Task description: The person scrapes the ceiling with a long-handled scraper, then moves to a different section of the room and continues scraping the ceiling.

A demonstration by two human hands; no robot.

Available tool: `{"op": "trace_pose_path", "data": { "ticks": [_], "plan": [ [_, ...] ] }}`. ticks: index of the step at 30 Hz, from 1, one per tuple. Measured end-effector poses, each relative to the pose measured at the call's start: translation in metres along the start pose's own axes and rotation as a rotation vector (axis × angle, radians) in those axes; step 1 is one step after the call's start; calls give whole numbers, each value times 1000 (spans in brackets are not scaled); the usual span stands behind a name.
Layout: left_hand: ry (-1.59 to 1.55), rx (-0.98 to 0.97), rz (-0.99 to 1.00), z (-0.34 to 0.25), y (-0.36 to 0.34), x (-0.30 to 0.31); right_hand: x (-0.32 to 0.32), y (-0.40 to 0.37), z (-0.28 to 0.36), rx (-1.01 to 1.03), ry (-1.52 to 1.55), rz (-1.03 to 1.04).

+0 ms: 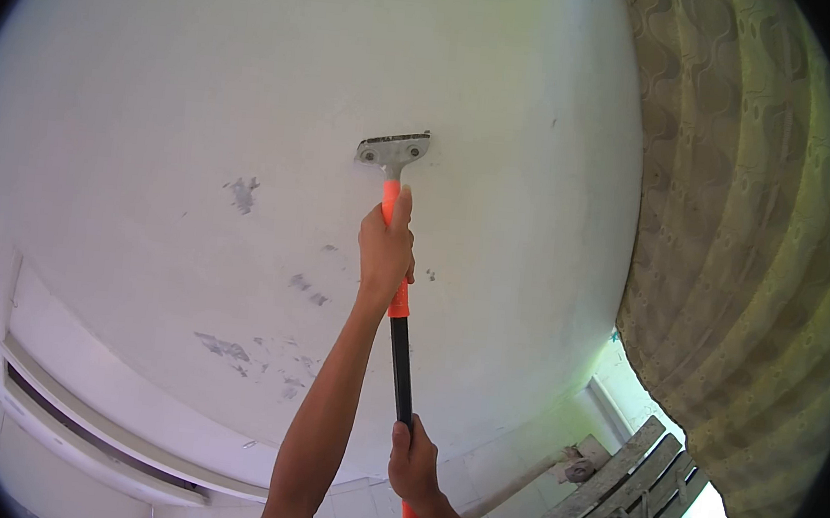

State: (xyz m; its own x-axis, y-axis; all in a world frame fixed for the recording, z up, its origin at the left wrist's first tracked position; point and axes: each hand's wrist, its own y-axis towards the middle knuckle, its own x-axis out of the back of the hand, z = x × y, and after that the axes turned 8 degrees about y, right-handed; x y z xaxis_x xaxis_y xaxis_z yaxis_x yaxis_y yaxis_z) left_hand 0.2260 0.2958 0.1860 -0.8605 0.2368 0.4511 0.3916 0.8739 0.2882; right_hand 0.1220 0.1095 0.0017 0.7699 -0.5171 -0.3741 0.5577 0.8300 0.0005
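Along the scraper (401, 342), left hand (384, 248) and right hand (416, 468) clasp its partly hidden handle (403, 376).

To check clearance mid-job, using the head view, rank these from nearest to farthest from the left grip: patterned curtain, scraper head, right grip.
1. Scraper head: just above the left grip.
2. Right grip: below, lower on the handle.
3. Patterned curtain: off to the right.

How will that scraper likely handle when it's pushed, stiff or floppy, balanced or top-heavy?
The scraper is probably stiff: its black shaft runs straight between the left hand and right hand. It may feel top-heavy, since its wide head looks metal.
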Motion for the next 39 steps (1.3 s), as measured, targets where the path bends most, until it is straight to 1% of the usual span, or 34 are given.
{"op": "trace_pose_path", "data": {
  "ticks": [8, 11, 16, 19, 20, 23, 25, 30, 33, 36, 39],
  "plan": [
    [55, 29, -23, -5, 1, 3, -3, 4, -12, -39, 76, 45],
    [27, 22, -34, -3, 2, -1, 8, 10, -16, -80, 109, 93],
    [-19, 24, -45, 0, 3, -10, 29, 27, -23, -58, 108, 97],
    [-35, 30, -58, -2, 5, -13, 46, 31, -9, -96, 99, 134],
    [-40, 27, -52, -4, 4, -13, 45, 26, -1, -93, 131, 140],
    [-26, 22, -46, -1, 2, -10, 26, 15, -8, -117, 197, 101],
    [13, 34, -37, 2, 0, -5, 7, 11, -22, -53, 242, 68],
    [90, 60, -42, 9, -10, 6, 0, 4, -33, -119, 209, 95],
    [94, 46, -42, 12, -8, 5, 2, 3, -33, -103, 208, 102],
    [106, 41, -54, 14, -10, 6, -2, 4, -37, -23, 249, 116],
    [161, 37, -64, 6, -10, 9, -9, 0, -30, -161, 337, 155]
  ]
}}
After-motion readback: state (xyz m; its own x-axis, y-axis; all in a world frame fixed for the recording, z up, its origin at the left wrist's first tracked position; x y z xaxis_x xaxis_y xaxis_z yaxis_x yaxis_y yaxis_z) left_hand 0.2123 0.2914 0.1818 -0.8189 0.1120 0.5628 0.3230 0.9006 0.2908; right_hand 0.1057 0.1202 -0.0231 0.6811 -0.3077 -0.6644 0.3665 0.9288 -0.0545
